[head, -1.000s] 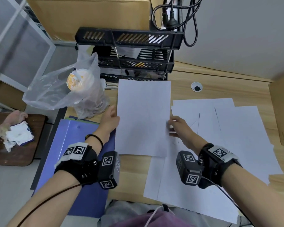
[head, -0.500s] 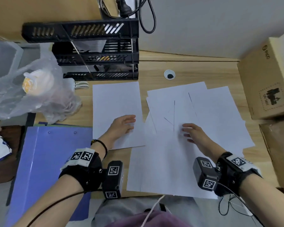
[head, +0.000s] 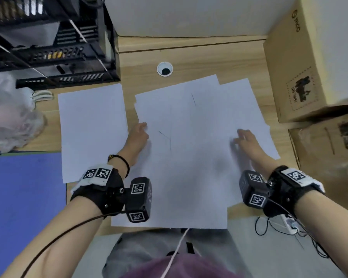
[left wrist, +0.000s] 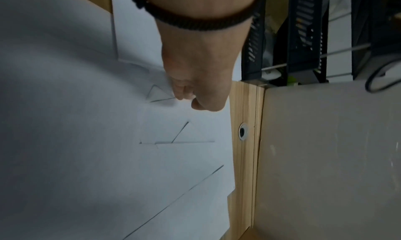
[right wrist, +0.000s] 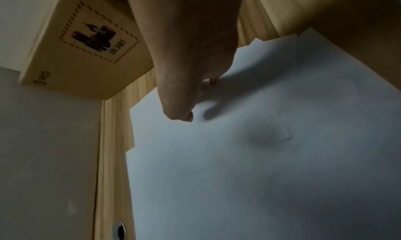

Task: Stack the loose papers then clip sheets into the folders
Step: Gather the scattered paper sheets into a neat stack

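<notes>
Lengthwise, the stacked sheet point(head: 92, 129) points away; loose papers point(head: 199, 137) lie askew.

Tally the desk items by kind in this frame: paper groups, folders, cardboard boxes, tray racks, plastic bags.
Paper groups: 2, a single sheet and a spread pile
Blue folder: 1
Cardboard box: 1
Black tray rack: 1
Plastic bag: 1
Total: 6

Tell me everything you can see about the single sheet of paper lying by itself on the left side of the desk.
The single sheet is plain white, blank, uncreased paper, lying flat on the wooden desk in portrait pose. It sits just in front of the black tray rack, apart from the spread of loose papers to its right. Its near left corner seems to reach the blue folder. Neither hand is on it.
</notes>
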Action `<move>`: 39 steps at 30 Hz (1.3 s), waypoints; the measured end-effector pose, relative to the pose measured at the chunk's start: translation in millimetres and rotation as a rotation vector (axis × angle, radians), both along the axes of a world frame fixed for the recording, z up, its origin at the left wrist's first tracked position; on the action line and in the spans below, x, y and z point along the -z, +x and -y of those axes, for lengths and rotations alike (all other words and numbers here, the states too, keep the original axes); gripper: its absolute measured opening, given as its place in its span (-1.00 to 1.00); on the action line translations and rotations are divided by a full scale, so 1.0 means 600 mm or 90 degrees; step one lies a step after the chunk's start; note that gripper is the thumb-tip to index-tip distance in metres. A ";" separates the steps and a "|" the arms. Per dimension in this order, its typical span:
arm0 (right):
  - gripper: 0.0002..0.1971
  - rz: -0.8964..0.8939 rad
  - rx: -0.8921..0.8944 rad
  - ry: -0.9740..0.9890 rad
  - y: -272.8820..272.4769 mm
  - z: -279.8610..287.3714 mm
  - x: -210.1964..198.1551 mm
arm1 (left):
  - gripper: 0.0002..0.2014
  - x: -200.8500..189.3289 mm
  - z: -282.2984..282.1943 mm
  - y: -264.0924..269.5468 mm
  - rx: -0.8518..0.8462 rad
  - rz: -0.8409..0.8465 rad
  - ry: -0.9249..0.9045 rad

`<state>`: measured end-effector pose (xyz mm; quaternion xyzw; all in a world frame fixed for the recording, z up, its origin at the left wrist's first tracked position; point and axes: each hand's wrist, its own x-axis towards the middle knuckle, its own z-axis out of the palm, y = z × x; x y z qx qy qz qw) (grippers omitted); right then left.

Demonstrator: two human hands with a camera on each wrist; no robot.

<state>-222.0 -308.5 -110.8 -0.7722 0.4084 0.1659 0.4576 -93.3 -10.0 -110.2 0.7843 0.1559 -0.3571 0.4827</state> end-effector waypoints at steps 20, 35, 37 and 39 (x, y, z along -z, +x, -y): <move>-0.36 -0.031 -0.032 -0.024 0.065 0.098 0.028 | -0.34 0.046 0.119 -0.006 -0.093 0.070 0.154; -0.48 0.013 -0.054 0.057 0.061 0.096 0.023 | -0.30 0.040 0.148 -0.017 -0.201 0.039 0.056; -0.48 0.021 -0.048 0.061 0.054 0.098 0.022 | -0.51 0.028 0.152 -0.020 -0.163 0.054 0.047; -0.50 0.034 -0.037 0.061 0.047 0.097 0.021 | -0.69 0.017 0.153 -0.022 -0.138 0.071 0.013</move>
